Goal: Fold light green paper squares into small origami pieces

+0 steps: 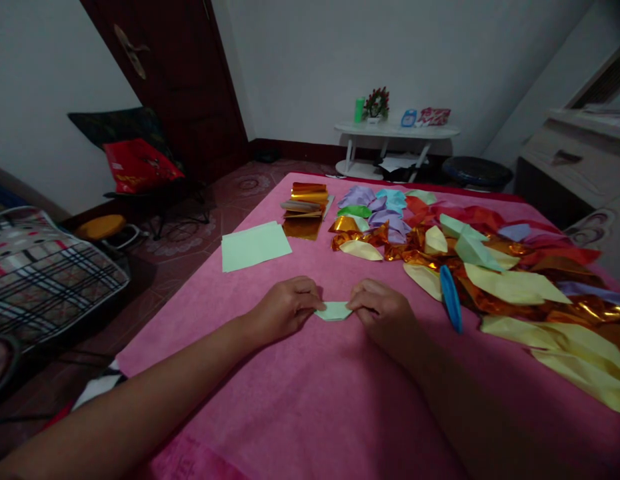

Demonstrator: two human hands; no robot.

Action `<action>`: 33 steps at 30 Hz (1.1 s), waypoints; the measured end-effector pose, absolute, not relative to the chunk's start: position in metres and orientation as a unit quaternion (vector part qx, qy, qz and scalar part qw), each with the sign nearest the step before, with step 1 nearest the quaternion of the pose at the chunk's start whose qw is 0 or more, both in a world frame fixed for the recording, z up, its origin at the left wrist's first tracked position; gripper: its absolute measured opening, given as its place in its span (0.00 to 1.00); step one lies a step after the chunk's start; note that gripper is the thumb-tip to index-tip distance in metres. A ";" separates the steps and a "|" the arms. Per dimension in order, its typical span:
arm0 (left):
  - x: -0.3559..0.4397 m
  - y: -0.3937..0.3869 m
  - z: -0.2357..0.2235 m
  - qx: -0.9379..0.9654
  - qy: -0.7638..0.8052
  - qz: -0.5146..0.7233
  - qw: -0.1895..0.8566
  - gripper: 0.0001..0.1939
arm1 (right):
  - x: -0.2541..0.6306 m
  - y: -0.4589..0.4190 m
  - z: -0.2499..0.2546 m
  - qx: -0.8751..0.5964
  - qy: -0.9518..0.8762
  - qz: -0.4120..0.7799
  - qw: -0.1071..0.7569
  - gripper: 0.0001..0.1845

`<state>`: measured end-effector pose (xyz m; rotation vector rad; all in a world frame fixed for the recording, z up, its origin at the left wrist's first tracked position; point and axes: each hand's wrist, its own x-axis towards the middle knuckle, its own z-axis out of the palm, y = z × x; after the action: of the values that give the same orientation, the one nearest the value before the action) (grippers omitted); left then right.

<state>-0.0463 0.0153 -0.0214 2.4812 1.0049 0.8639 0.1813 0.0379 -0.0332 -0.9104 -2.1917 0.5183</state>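
Note:
A small folded piece of pale green paper [334, 311] lies low over the pink cloth, stretched between my two hands. My left hand [291, 305] pinches its left end with thumb and fingers. At the other end, my right hand [377, 308] pinches the paper in the same way. Parts of both ends are hidden under the fingertips. Beyond my left hand lies a stack of flat pale green sheets [257, 247]. Behind it sits a pile of shiny gold foil paper [306, 208], some of it bent up.
Folded paper pieces in several colours, such as a yellow one [515, 283], cover the right side of the pink cloth [300, 393]. A blue ring-shaped item [451, 299] rests among them. Behind stand a white side table [397, 129] and a chair holding a red bag [140, 165].

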 end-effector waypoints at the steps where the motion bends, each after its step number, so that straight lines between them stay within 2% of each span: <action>1: -0.046 0.015 -0.022 0.873 0.353 0.299 0.153 0.12 | 0.181 0.037 -0.033 -0.349 -0.852 0.185 0.344 0.13; 8: -0.045 0.011 -0.019 0.884 0.376 0.259 0.099 0.11 | 0.178 0.028 -0.024 -0.354 -0.883 0.117 0.286 0.14; 16: -0.040 0.003 -0.003 0.902 0.414 0.122 -0.004 0.10 | 0.182 0.016 -0.009 -0.395 -0.887 0.095 0.218 0.10; 21: -0.036 -0.006 0.010 0.901 0.420 0.105 0.026 0.09 | 0.182 0.016 -0.009 -0.397 -0.883 0.113 0.225 0.10; 25: -0.022 -0.013 0.013 0.900 0.426 0.095 0.011 0.16 | 0.180 0.017 -0.014 -0.395 -0.876 0.135 0.244 0.11; 29: -0.010 -0.017 0.006 0.886 0.452 0.103 0.002 0.13 | 0.178 0.017 -0.018 -0.407 -0.868 0.138 0.249 0.15; 33: -0.012 -0.014 -0.006 0.874 0.459 0.159 0.019 0.11 | 0.174 0.017 -0.022 -0.419 -0.863 0.131 0.249 0.11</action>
<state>-0.0115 -0.0144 -0.0063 2.7118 1.4260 0.4939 0.1740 0.0173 -0.0218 -1.1415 -2.3507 0.3580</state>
